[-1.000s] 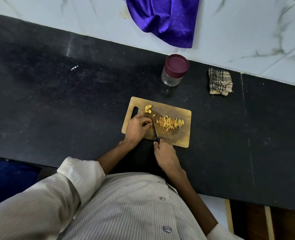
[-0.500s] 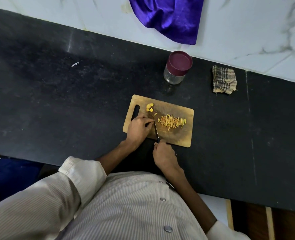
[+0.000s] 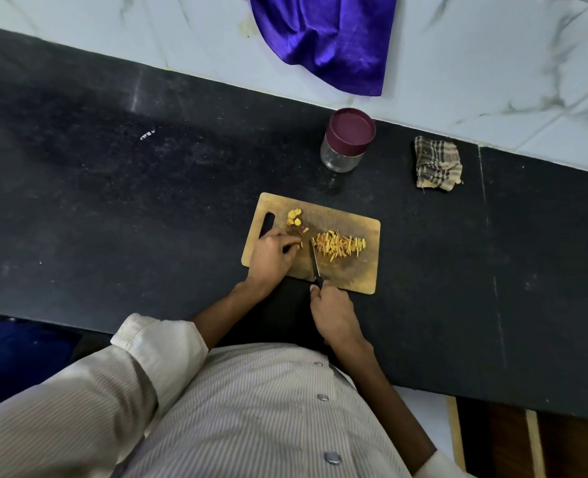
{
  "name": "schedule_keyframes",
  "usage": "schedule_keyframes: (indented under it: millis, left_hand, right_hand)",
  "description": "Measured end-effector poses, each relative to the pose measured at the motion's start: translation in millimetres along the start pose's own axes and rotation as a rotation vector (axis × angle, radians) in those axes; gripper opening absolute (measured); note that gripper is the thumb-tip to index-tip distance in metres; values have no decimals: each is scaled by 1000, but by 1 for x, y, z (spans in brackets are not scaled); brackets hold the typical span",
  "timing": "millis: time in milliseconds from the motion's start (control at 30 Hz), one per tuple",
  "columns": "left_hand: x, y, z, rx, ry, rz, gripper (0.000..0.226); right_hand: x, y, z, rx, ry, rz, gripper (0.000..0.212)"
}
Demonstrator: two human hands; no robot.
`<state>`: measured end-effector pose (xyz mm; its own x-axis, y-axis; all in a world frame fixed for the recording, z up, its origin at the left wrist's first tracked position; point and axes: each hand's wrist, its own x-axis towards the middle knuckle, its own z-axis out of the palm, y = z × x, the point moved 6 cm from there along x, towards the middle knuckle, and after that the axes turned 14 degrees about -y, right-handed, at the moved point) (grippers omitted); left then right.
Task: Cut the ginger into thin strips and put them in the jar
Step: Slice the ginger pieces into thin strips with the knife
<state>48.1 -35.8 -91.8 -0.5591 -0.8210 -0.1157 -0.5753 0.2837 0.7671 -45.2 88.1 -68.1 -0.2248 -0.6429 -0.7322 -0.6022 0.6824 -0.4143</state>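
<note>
Head view: left hand [image 3: 271, 255] fingers [image 3: 290, 240] pinch a ginger piece [image 3: 301, 243] just left of the knife [image 3: 315, 262], gripped by the right hand [image 3: 332, 313]; blade runs front-to-back.

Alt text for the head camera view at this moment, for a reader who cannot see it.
A person slices ginger on a wooden cutting board: the right hand holds a knife, the left hand pins a piece. Cut strips lie right of the blade, uncut chunks at the far left. A lidded jar stands beyond on the black counter.
</note>
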Motion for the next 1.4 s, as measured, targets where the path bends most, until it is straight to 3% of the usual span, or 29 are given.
schedule_keyframes:
  millis: [167, 533, 1000, 1133, 1400]
  left_hand:
    - [-2, -9, -7, -167, 13, -87, 20]
    - [-2, -9, -6, -186, 5, -94, 19]
    - [-2, -5, -8, -134, 2, -70, 19]
    - [-3, 7, -9, -111, -14, 24, 26]
    - [1, 20, 5, 85, -142, 98, 34]
  right_hand:
    - [-2, -3, 2, -15, -16, -4, 36]
    - [0, -8, 7, -78, -41, -10, 35]
    - [-19, 6, -15, -61, 81, 13, 45]
    - [-24, 9, -19, -50, 97, 7, 42]
    - [-29, 13, -25, -48, 163, -3, 39]
